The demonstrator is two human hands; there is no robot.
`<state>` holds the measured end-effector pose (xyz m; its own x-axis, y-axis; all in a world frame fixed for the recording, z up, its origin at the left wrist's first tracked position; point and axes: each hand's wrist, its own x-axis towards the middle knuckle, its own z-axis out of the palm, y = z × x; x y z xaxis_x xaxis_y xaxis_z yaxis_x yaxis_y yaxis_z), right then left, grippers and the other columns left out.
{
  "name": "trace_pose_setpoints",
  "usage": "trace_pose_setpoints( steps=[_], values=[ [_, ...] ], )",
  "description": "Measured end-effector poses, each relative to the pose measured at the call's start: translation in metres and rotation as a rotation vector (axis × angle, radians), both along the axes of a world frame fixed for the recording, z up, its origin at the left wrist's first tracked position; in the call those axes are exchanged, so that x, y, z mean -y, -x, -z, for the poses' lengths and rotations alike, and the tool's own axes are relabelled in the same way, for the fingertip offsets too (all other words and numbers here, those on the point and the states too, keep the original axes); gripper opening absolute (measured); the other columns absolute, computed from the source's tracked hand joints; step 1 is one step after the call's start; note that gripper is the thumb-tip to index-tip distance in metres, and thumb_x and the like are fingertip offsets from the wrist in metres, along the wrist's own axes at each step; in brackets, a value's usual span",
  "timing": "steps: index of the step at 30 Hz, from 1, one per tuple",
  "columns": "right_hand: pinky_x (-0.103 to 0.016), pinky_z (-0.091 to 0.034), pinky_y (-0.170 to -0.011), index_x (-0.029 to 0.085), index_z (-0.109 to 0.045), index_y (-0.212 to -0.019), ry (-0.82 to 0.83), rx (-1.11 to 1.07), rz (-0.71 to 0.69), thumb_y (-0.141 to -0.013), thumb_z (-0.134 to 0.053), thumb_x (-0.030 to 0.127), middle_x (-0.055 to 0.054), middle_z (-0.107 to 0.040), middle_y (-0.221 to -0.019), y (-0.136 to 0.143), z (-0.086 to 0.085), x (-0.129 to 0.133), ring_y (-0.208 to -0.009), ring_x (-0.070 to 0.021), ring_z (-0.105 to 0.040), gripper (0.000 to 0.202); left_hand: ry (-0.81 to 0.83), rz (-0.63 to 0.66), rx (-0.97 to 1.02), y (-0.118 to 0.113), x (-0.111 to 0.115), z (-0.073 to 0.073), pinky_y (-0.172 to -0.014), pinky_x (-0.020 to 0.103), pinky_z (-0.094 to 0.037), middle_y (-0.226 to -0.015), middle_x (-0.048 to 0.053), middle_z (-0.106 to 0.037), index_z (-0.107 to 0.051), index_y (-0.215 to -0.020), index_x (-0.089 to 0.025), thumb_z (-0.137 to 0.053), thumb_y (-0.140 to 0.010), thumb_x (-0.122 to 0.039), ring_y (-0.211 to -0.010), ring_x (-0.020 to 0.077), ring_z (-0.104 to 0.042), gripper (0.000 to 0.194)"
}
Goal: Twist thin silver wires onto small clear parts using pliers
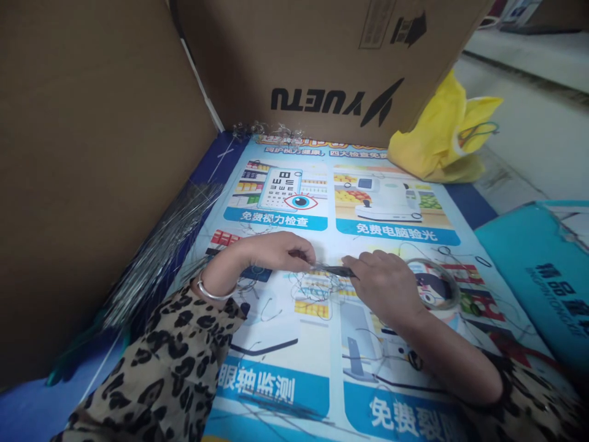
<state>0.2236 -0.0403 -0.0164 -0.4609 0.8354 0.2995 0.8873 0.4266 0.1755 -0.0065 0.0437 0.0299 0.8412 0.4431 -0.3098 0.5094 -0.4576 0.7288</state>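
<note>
Teal package (529, 258) partly beyond right edge

A printed poster (332, 202) is covering a blue surface (469, 205) mid-frame. A wire bundle (159, 255) is lying at left, a ring (456, 291) is resting right of centre, and a yellow bag (430, 144) is sitting upper right.

A cardboard panel (313, 55) bearing inverted YUETU lettering (317, 100) stood behind a printed poster (396, 232). A yellow bag (430, 138) slumped at the poster's far right corner, with a turquoise package (524, 258) nearer.
</note>
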Motion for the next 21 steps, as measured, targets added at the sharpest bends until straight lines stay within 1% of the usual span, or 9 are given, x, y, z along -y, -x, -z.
trace_pose_setpoints(
  steps=[4,10,15,18,21],
  values=[
    [-0.029,-0.029,-0.067,0.021,-0.066,-0.099,0.072,-0.077,0.025,-0.077,-0.054,0.019,-0.002,-0.063,-0.073,-0.002,0.001,-0.001,-0.072,-0.0167,-0.05,0.025,-0.016,0.0,-0.003,-0.003,0.004,-0.003,-0.064,0.02,-0.04,-0.087,0.002,-0.062,-0.06,-0.097,-0.014,-0.051,-0.079,-0.027,-0.073,0.0106,-0.054,0.024],
    [-0.027,-0.031,-0.066,0.023,-0.066,-0.1,0.153,-0.112,0.074,-0.077,-0.054,0.02,-0.002,-0.064,-0.075,0.001,-0.001,0.0,-0.073,-0.0169,-0.053,0.026,-0.152,0.014,-0.003,-0.01,0.012,-0.005,-0.062,0.021,-0.037,-0.082,0.001,-0.061,-0.061,-0.088,-0.016,-0.05,-0.076,-0.023,-0.07,0.0106,-0.053,0.018],
    [-0.027,-0.032,-0.067,0.024,-0.067,-0.099,0.183,-0.139,0.097,-0.078,-0.053,0.02,-0.001,-0.064,-0.076,0.004,-0.002,0.001,-0.074,-0.0167,-0.054,0.026,-0.15,-0.013,0.013,-0.013,0.013,-0.002,-0.061,0.02,-0.035,-0.081,0.0,-0.06,-0.062,-0.085,-0.016,-0.05,-0.074,-0.018,-0.069,0.0096,-0.052,0.016],
    [-0.027,-0.032,-0.067,0.024,-0.067,-0.099,0.19,-0.144,0.099,-0.078,-0.052,0.02,-0.002,-0.064,-0.077,0.005,-0.002,0.001,-0.074,-0.0166,-0.054,0.025,-0.152,-0.035,0.025,-0.014,0.014,0.0,-0.061,0.02,-0.036,-0.079,-0.001,-0.06,-0.062,-0.083,-0.016,-0.052,-0.074,-0.018,-0.069,0.0097,-0.052,0.014],
    [-0.027,-0.032,-0.068,0.024,-0.066,-0.1,0.199,-0.147,0.098,-0.077,-0.053,0.019,-0.002,-0.064,-0.077,0.005,-0.002,0.001,-0.074,-0.0164,-0.054,0.027,-0.155,-0.03,0.03,-0.015,0.014,0.0,-0.062,0.021,-0.036,-0.079,-0.001,-0.06,-0.063,-0.082,-0.016,-0.051,-0.074,-0.019,-0.068,0.0099,-0.051,0.014]
  ],
)
